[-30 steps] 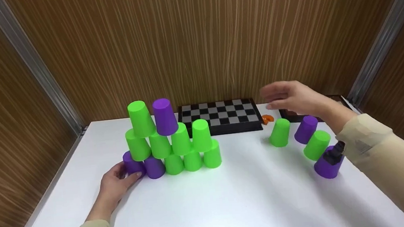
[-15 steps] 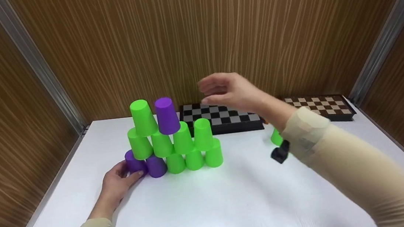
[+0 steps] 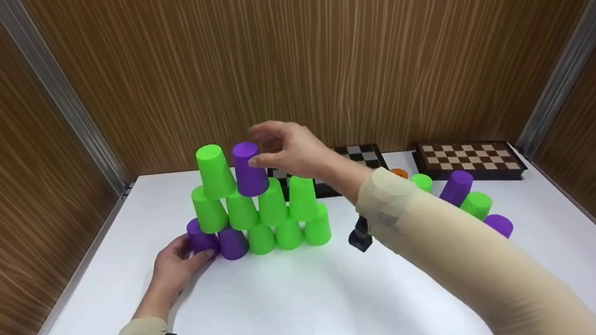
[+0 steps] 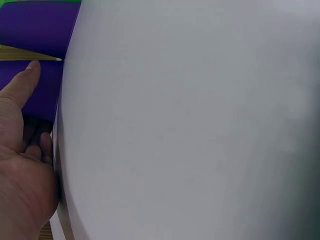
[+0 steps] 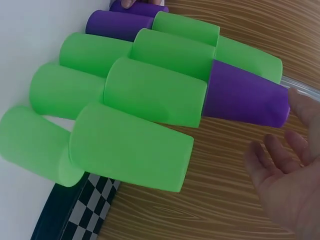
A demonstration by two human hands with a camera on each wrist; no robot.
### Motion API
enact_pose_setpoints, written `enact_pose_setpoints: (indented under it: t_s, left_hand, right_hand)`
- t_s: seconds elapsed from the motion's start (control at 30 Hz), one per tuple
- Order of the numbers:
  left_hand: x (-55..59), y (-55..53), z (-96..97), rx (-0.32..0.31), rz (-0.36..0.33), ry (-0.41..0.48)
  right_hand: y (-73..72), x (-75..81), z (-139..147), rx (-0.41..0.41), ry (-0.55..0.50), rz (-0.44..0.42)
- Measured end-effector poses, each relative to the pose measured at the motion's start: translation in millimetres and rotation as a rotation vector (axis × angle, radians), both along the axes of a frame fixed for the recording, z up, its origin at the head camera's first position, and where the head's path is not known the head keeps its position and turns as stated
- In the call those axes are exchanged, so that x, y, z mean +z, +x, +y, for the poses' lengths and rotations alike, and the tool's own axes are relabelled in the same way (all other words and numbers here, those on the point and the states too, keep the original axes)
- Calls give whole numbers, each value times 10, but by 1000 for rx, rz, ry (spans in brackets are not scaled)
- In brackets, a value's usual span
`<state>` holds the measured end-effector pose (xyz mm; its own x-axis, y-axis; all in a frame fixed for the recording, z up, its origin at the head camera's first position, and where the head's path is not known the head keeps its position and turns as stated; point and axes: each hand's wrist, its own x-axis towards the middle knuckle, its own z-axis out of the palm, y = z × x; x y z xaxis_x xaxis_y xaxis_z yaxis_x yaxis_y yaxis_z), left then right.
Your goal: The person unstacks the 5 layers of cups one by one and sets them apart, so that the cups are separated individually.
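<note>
Since the frame a second ago, the right hand (image 3: 296,148) has swung left from above the loose cups to the upper purple cup (image 3: 251,174). Its grip is spread, the thumb at the cup's upper end, the other fingers bent; whether the thumb touches, I cannot tell. That cup stands upside down on the third level, straddling two of the four green cups (image 3: 272,203) of the middle row, just beside the top green cup (image 3: 216,171). The left hand (image 3: 173,264) pinches the end purple cup (image 3: 201,240) of the bottom row, thumb on its front, and has stayed there. Next to it run the second purple cup (image 3: 233,243) and three green cups (image 3: 289,235), all on the white bench (image 3: 289,305). Behind lies the grey-black chequered board (image 3: 362,156). Farther right are the loose cups (image 3: 457,188), partly behind the right sleeve (image 3: 464,250), an orange piece (image 3: 398,173) and a brown chequered board (image 3: 466,158).
</note>
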<state>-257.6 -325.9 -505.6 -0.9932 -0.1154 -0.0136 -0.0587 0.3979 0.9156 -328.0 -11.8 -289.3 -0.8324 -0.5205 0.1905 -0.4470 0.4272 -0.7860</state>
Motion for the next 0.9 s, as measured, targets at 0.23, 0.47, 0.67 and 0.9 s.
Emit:
enact_pose_setpoints:
  t_s: [0.23, 0.47, 0.67, 0.9]
  left_hand:
    - [17, -3, 22, -4, 6, -3]
    - [18, -42, 70, -25, -6, -3]
    - [10, -47, 77, -33, -15, -2]
    - [24, -41, -1, -29, -27, 3]
  right_hand:
    - [-11, -87, -106, -14, -3, -6]
    - [-15, -93, -77, -56, -30, -19]
    - [-14, -8, 176, -61, -72, -42]
    - [-12, 157, 662, -86, -82, -19]
